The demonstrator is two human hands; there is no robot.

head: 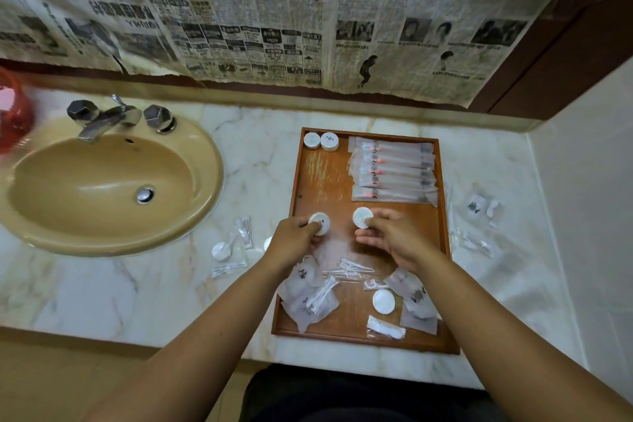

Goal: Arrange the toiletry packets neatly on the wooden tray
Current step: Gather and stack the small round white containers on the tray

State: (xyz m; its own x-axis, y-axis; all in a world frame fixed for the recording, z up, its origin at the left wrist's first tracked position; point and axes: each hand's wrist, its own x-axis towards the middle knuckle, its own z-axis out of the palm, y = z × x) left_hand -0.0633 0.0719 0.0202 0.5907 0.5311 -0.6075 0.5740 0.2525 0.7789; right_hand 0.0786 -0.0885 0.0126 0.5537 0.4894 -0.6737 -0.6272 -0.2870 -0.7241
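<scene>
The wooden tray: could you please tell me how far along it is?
Done: long sachets lined up far right, two round packets paired far left. In hand: left hand holds one round packet, right hand another. Left: jumbled packets at the tray's near end, plus strays on the counter.

A blurred red translucent object (13,113) is cut off at the left edge. The left hand (293,238) hides most of a small white disc (268,243) beside the brown wooden tray (318,178).

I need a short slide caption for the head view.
Left hand holds one round packet, right hand another, over the wooden tray.
</scene>
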